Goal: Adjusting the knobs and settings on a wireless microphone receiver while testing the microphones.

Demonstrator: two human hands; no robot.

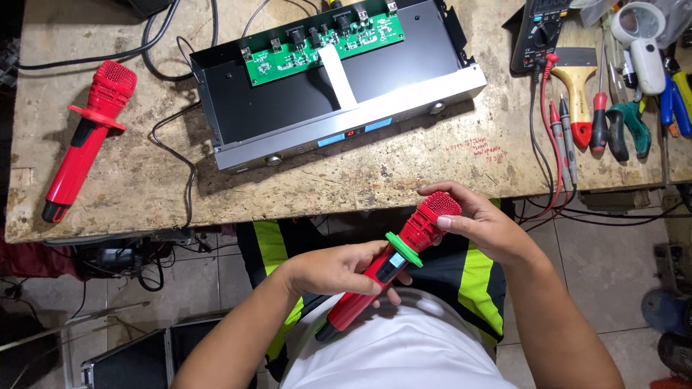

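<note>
I hold a red wireless microphone (393, 263) over my lap, in front of the workbench edge. It has a green ring below its mesh head and a small dark display on the body. My left hand (335, 270) grips the handle. My right hand (479, 220) wraps around the red mesh head, thumb on its side. A second red microphone (83, 140), with a red ring, lies on the bench at far left. An open receiver unit (339, 83) with a green circuit board (321, 39) sits at the bench's middle.
A multimeter (540, 32) with red and black probes (562, 133), a paintbrush (577, 90), screwdrivers, pliers (627, 126) and a magnifier (641, 39) lie at the right. Black cables (176, 155) trail left of the receiver. A dark case (133, 360) stands on the tiled floor.
</note>
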